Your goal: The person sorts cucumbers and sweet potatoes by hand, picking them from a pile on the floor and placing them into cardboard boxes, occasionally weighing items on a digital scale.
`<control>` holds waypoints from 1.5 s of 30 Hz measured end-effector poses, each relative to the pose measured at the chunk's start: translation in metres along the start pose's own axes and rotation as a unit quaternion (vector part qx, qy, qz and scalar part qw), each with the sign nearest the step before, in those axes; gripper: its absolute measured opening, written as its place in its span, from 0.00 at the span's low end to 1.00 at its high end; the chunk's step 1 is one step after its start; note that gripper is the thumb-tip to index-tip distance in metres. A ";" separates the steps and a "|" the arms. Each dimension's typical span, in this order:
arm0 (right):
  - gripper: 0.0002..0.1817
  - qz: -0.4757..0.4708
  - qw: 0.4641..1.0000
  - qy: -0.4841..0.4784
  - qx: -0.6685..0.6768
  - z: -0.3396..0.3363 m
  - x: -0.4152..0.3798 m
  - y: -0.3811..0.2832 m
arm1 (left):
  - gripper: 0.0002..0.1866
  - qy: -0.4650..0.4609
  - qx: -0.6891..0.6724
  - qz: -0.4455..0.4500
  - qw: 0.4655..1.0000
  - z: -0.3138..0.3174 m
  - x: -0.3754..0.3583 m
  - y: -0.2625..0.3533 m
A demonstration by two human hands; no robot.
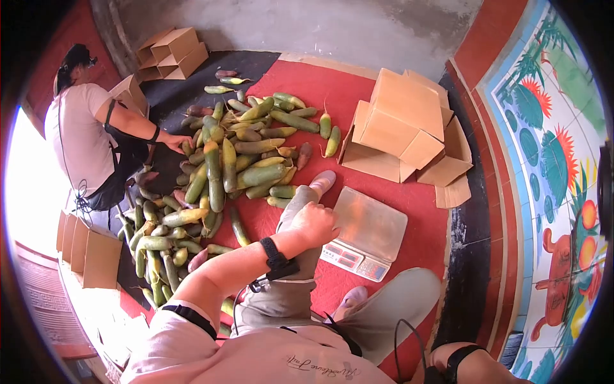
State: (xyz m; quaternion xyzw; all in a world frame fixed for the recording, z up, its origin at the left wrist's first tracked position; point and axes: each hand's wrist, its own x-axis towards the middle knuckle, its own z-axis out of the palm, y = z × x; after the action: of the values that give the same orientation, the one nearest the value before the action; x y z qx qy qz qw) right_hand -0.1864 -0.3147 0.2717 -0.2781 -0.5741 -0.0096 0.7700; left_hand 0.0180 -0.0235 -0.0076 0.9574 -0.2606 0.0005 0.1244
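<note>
My left hand (313, 224) is closed in a loose fist over my bent left leg, and nothing shows in its fingers. Just right of it, a digital scale (369, 225) with a clear flat pan sits on the red mat, nothing on the pan. Beyond and left of my hand lies a big heap of long green radishes (214, 169), some yellowish, with a few reddish ones among them. At the lower right edge only part of my right arm (455, 358) shows; my right hand is out of sight.
A co-worker (80, 131) crouches at the left, one hand touching the heap. Cardboard boxes stand at the right (403, 125), back left (173, 54) and lower left (89, 253). A red mat (320, 86) covers the floor; a painted tile wall (556, 160) rises at right.
</note>
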 end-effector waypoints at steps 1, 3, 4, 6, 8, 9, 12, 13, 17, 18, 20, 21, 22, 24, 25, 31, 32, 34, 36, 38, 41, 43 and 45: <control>0.10 -0.001 1.000 -0.012 -0.006 -0.005 0.020 0.022 | 0.17 0.001 -0.002 0.001 1.000 -0.001 0.000 0.002; 0.10 -0.005 0.999 -0.042 -0.021 -0.014 0.051 0.058 | 0.16 0.002 0.004 0.002 1.000 -0.005 -0.002 0.004; 0.10 -0.006 0.998 -0.062 -0.026 -0.018 0.055 0.059 | 0.16 0.011 0.004 0.000 1.000 -0.004 -0.002 0.003; 0.09 -0.005 0.993 -0.100 -0.054 -0.044 0.067 0.065 | 0.16 -0.005 0.014 0.003 1.000 -0.003 -0.002 0.004; 0.11 0.212 0.941 -0.230 0.127 -0.085 0.066 0.056 | 0.16 -0.004 -0.003 0.010 1.000 -0.006 -0.002 0.002; 0.11 0.213 0.942 -0.228 0.123 -0.096 0.053 0.058 | 0.16 0.001 -0.011 0.016 1.000 -0.006 -0.002 0.001; 0.11 0.267 0.765 0.300 -0.504 -0.108 0.041 0.086 | 0.15 0.008 -0.024 0.032 0.999 -0.010 -0.003 -0.001; 0.13 0.322 0.713 0.264 -0.564 -0.147 0.035 0.093 | 0.15 0.012 -0.027 0.035 0.999 -0.013 -0.004 -0.001; 0.15 0.467 0.652 0.325 -0.501 -0.293 -0.021 0.106 | 0.14 0.021 -0.035 0.041 0.998 -0.020 -0.005 -0.003; 0.16 0.494 0.617 0.326 -0.519 -0.323 -0.035 0.108 | 0.14 0.015 -0.049 0.040 0.998 -0.022 -0.005 -0.003; 0.17 0.522 0.581 0.327 -0.532 -0.371 -0.058 0.116 | 0.14 0.017 -0.043 0.030 0.998 -0.029 -0.004 -0.002; 0.19 0.533 0.573 0.379 -0.493 -0.391 -0.067 0.121 | 0.12 0.022 -0.054 0.027 0.998 -0.030 -0.004 -0.003; 0.21 0.544 0.563 0.429 -0.452 -0.411 -0.075 0.128 | 0.11 0.026 -0.066 0.021 0.997 -0.031 -0.003 -0.004; 0.24 0.543 0.546 0.457 -0.445 -0.447 -0.095 0.143 | 0.11 0.031 -0.070 0.021 0.997 -0.033 -0.003 -0.004; 0.27 0.540 0.527 0.485 -0.442 -0.461 -0.100 0.151 | 0.10 0.039 -0.074 0.024 0.996 -0.034 -0.002 -0.005; 0.42 0.501 0.522 0.510 -0.466 -0.535 -0.137 0.191 | 0.11 0.005 -0.099 -0.001 0.995 -0.037 0.002 -0.010; 0.42 0.506 0.517 0.510 -0.465 -0.539 -0.137 0.196 | 0.11 0.010 -0.104 0.002 0.995 -0.038 0.003 -0.011; 0.33 0.510 0.527 0.499 -0.461 -0.544 -0.145 0.203 | 0.11 0.004 -0.103 -0.005 0.995 -0.038 0.003 -0.012; 0.20 0.491 0.552 0.473 -0.479 -0.549 -0.159 0.209 | 0.11 0.019 -0.111 0.001 0.994 -0.037 0.003 -0.013; 0.11 0.502 0.558 0.459 -0.475 -0.530 -0.156 0.222 | 0.12 0.032 -0.104 0.004 0.994 -0.034 0.002 -0.014; 0.09 0.469 0.592 0.377 -0.536 -0.511 -0.150 0.235 | 0.12 0.046 -0.092 0.006 0.995 -0.031 0.000 -0.013; 0.11 0.467 0.547 0.304 -0.625 -0.497 -0.133 0.235 | 0.13 0.050 -0.090 0.009 0.995 -0.029 -0.001 -0.014; 0.11 0.384 0.581 0.315 -0.645 -0.480 -0.106 0.229 | 0.12 0.062 -0.095 0.004 0.993 -0.029 -0.003 -0.014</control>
State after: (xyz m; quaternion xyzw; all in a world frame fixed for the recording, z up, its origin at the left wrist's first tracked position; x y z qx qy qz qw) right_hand 0.2756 -0.3647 -0.0078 -0.8755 0.0221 -0.1675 0.4527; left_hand 0.0240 -0.0039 0.0169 0.9382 -0.2552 0.0358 0.2310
